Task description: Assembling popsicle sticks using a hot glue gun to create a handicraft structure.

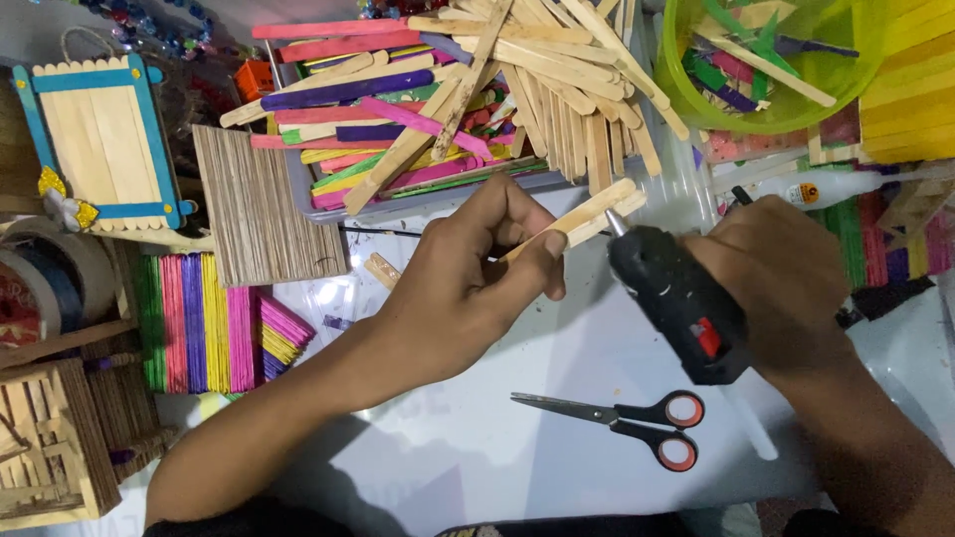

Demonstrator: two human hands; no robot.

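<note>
Centrally, left hand [463,288] grip clamped on sticks [587,217], right [786,273] around glue gun [676,298], scissors [622,423] near.

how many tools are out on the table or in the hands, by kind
glue gun, held in the right hand: 1
scissors, lying shut on the table: 1
tape rolls, at the left edge: 2
wooden sticks, pinched together in the left hand: 2
Total: 6
</note>
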